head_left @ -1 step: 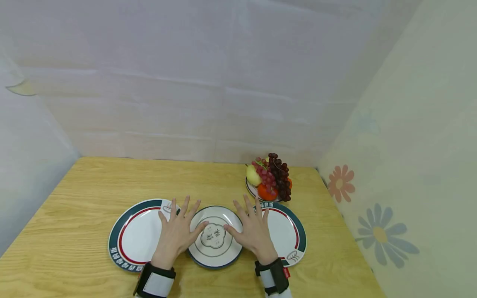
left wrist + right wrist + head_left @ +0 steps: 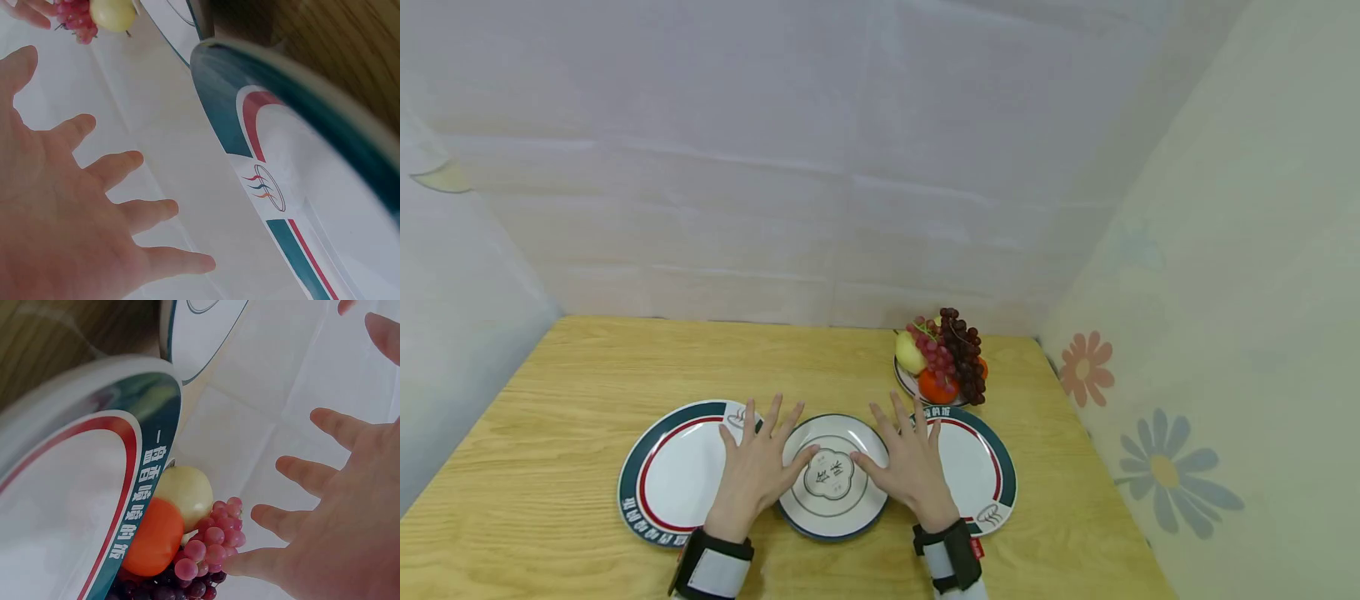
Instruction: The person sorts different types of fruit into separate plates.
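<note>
Fingers spread wide, my left hand (image 2: pixel 752 471) is held over the gap between the left oval plate (image 2: pixel 681 475) and the small round plate (image 2: pixel 831 517). My right hand (image 2: pixel 916 471) mirrors it between the round plate and the right oval plate (image 2: pixel 972 471). Both thumbs point inward over the round plate, which has a dark blue rim and a printed centre. The oval plates are white with green rims and a red line. In the left wrist view the fingers (image 2: pixel 128 215) are straight and apart from the oval plate (image 2: pixel 250 150). Neither hand holds anything.
Behind the right oval plate, a small plate (image 2: pixel 904 381) carries a pale yellow fruit (image 2: pixel 910 353), pink grapes (image 2: pixel 937 358), dark grapes (image 2: pixel 968 371) and orange fruit (image 2: pixel 937 388). The wooden table (image 2: pixel 587 375) meets pale cloth walls at the back and sides.
</note>
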Action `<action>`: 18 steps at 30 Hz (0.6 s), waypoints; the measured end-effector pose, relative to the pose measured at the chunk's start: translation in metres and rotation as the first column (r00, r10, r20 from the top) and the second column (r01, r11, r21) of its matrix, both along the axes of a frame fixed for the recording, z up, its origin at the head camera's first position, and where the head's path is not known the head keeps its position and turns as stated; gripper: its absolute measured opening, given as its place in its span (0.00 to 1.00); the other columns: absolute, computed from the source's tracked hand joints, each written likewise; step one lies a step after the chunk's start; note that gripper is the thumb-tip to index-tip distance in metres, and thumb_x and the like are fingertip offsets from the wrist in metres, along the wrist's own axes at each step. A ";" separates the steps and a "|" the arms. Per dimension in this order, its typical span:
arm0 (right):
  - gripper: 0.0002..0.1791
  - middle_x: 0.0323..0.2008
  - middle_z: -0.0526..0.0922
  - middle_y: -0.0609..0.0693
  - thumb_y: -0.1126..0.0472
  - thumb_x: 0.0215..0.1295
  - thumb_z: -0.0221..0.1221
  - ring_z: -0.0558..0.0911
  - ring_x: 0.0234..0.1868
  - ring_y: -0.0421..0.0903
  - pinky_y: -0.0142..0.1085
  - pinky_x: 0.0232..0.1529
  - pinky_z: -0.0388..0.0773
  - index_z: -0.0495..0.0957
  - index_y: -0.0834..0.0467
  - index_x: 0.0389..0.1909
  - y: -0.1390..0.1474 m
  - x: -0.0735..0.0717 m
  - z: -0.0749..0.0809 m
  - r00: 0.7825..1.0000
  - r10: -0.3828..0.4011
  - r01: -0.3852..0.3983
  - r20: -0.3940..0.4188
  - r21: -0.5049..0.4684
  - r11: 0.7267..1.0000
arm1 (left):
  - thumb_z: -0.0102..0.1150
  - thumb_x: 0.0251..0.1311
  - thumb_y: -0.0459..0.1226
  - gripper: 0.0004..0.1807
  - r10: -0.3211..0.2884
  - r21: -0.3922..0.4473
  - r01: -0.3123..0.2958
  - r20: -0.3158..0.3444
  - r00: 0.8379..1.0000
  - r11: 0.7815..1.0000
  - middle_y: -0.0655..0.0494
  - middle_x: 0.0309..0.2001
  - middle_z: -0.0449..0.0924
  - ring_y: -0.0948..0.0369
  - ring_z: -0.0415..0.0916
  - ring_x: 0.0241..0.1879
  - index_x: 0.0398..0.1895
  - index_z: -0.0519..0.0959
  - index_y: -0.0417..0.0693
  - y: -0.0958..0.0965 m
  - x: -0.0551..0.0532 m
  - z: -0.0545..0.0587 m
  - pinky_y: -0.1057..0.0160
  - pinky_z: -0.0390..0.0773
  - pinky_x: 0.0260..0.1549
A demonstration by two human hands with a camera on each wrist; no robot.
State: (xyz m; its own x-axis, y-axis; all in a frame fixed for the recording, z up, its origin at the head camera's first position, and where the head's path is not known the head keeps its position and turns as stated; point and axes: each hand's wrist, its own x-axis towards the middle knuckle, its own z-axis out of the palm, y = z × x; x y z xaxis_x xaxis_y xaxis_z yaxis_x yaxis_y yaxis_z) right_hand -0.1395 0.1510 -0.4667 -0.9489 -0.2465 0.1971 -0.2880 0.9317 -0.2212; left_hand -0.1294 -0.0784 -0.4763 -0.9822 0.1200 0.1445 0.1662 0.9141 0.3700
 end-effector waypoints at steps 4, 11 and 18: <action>0.41 0.72 0.58 0.57 0.31 0.55 0.55 0.53 0.73 0.67 0.72 0.61 0.52 0.65 0.47 0.67 0.001 0.001 0.001 1.000 -0.006 0.006 -0.005 0.000 1.000 | 0.48 0.59 0.64 0.37 -0.003 0.001 0.003 -0.001 1.000 1.000 0.46 0.73 0.56 0.36 0.43 0.73 0.70 0.62 0.61 0.000 0.001 0.001 0.22 0.44 0.57; 0.41 0.70 0.61 0.59 0.35 0.56 0.59 0.57 0.71 0.66 0.67 0.62 0.56 0.65 0.51 0.67 0.004 0.002 0.000 0.998 -0.052 0.051 -0.027 -0.017 0.999 | 0.50 0.59 0.63 0.37 -0.012 0.011 0.012 -0.016 1.000 1.000 0.46 0.73 0.56 0.35 0.43 0.73 0.70 0.62 0.61 0.000 0.004 0.001 0.24 0.45 0.59; 0.37 0.63 0.70 0.64 0.51 0.56 0.65 0.72 0.61 0.64 0.56 0.59 0.70 0.66 0.60 0.65 0.020 -0.019 0.003 0.980 -0.104 0.088 -0.169 -0.101 0.991 | 0.52 0.59 0.61 0.37 -0.025 0.045 0.026 -0.020 0.999 0.999 0.45 0.72 0.57 0.35 0.45 0.72 0.71 0.61 0.61 0.000 0.006 0.001 0.26 0.49 0.60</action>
